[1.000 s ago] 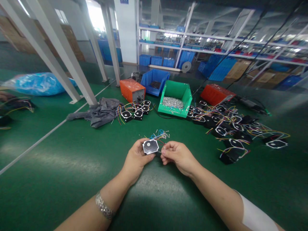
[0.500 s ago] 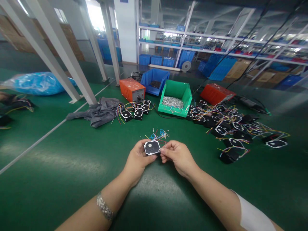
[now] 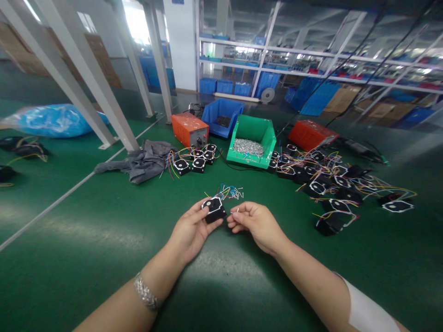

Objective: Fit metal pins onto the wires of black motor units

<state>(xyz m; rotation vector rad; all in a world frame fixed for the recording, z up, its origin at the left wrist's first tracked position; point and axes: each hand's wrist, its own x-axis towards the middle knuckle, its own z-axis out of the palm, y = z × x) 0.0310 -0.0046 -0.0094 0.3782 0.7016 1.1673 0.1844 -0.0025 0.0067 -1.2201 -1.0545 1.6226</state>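
My left hand (image 3: pixel 190 231) is closed round a small black motor (image 3: pixel 215 214) with a white-edged top face and coloured wires trailing from its far side. The motor is tilted, one dark side facing me. Just to its right, my right hand (image 3: pixel 255 226) pinches a small silver screw (image 3: pixel 237 210) between thumb and fingers, apart from the motor. Its other fingers are curled. Behind the motor lie several loose screws (image 3: pixel 238 192) on the green surface (image 3: pixel 138 258), mixed with blue and coloured wires.
A green bin (image 3: pixel 267 159) holds many silver screws; a blue bin (image 3: pixel 216 129) with dark small parts stands behind it. Orange boxes (image 3: pixel 190 129) flank them. Wired motors (image 3: pixel 337 182) are heaped at right, with a smaller group (image 3: pixel 199 164) beside a grey cloth (image 3: pixel 148 161). Metal posts (image 3: pixel 86 78) rise at left.
My left hand has turned the motor so its side faces me and moved it slightly left. My right hand's fingertips, close against the motor before, are now a little apart from it.
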